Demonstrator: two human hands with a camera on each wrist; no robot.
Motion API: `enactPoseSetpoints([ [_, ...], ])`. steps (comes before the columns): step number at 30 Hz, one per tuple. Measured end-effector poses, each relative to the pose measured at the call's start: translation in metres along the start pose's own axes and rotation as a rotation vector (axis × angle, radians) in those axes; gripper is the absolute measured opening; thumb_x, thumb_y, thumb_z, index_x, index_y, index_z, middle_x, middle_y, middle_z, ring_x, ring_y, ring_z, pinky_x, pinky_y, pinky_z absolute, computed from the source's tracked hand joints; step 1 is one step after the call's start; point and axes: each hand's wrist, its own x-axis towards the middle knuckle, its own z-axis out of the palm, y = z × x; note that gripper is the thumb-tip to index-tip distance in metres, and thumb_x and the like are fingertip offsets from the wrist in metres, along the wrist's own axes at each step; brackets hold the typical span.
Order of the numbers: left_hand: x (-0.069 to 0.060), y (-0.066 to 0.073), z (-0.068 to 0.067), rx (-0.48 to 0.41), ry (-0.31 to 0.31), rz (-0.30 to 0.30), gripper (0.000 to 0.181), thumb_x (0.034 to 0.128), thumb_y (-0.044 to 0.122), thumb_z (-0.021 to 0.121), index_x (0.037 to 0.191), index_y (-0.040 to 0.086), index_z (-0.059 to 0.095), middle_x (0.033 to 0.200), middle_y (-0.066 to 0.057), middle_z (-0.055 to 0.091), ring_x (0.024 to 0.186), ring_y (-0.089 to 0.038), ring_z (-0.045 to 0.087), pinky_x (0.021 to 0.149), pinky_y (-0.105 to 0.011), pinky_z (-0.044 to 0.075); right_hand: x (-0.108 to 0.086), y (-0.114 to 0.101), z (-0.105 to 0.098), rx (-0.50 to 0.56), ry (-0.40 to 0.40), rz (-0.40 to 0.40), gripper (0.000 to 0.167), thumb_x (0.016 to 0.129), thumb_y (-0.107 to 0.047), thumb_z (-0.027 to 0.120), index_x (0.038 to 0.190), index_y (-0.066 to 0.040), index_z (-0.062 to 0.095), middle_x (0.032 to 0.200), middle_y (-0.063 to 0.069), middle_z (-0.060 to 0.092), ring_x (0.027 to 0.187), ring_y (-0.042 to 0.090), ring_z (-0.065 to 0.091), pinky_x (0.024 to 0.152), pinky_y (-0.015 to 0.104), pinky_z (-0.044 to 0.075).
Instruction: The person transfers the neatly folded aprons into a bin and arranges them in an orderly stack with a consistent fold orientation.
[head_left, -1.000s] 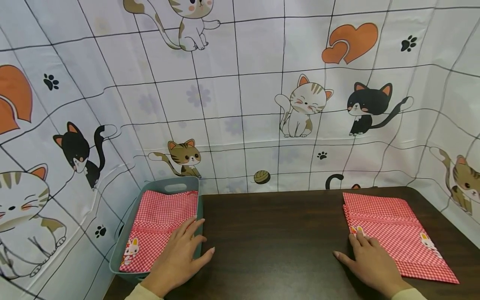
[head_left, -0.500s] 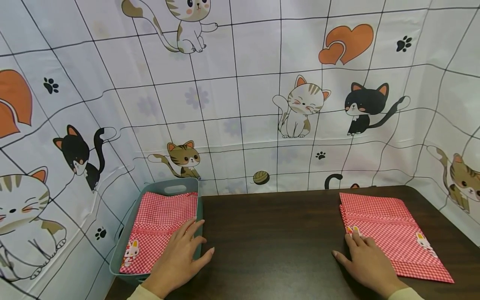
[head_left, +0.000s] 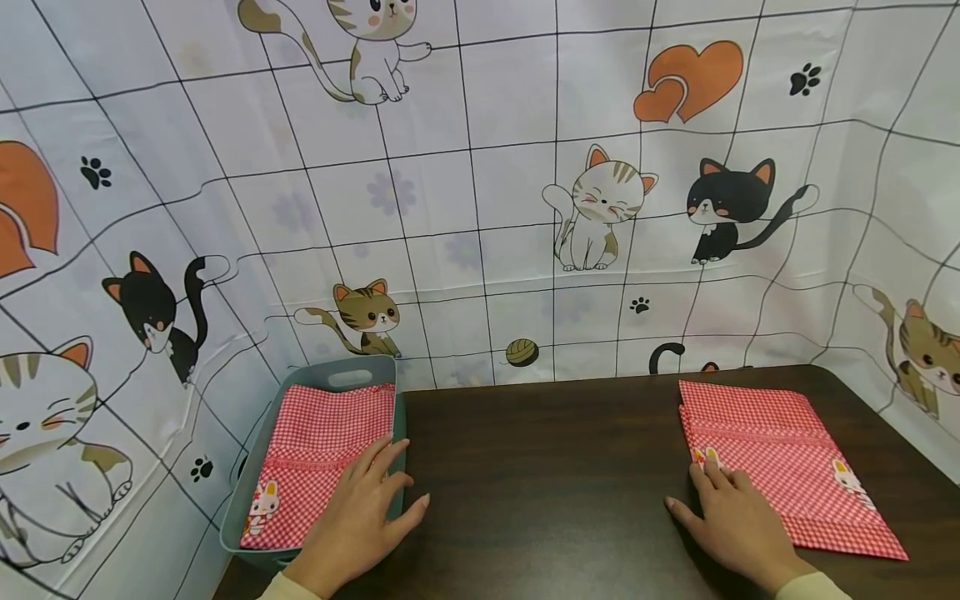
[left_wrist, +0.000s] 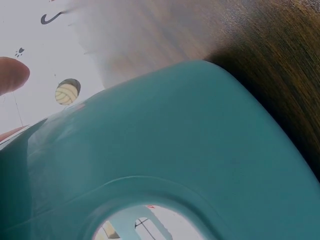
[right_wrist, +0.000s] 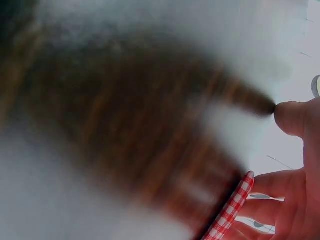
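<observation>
At the left of the head view stands a teal plastic basket (head_left: 341, 375) with handle cut-outs. Inside it lies a folded red-and-white gingham cloth (head_left: 330, 425) with a rabbit figure near its lower corner. My left hand (head_left: 360, 512) rests at the basket's right side, fingers spread over the rim and thumb toward the table. A second red gingham cloth (head_left: 795, 467), folded flat and bearing rabbit figures, lies on the right. The fingertips of my right hand (head_left: 738, 521) touch its left edge, with the thumb out on the tabletop. Neither hand curls round anything.
The dark brown wooden table (head_left: 540, 467) stretches between the basket and the right-hand cloth. Behind and to both sides hangs a white curtain (head_left: 517, 192) printed with cats, hearts and paw marks. It comes close to the basket's left side.
Only the head view has shifted slightly. Both hands, the basket and the cloths keep their places.
</observation>
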Motion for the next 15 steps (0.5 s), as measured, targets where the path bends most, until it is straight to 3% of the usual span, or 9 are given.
enactPoseSetpoints([
  [15, 0.0012, 0.0006, 0.0013, 0.021, 0.026, 0.012, 0.022, 0.0944, 0.038, 0.082, 0.096, 0.016, 0.081, 0.153, -0.012, 0.062, 0.151, -0.041, 0.047, 0.118, -0.068, 0.043, 0.0016, -0.0041, -0.002, 0.019, -0.019, 0.013, 0.083, 0.101, -0.057, 0.065, 0.145, 0.013, 0.057, 0.155, 0.043, 0.046, 0.126, 0.061, 0.054, 0.107, 0.072, 0.045],
])
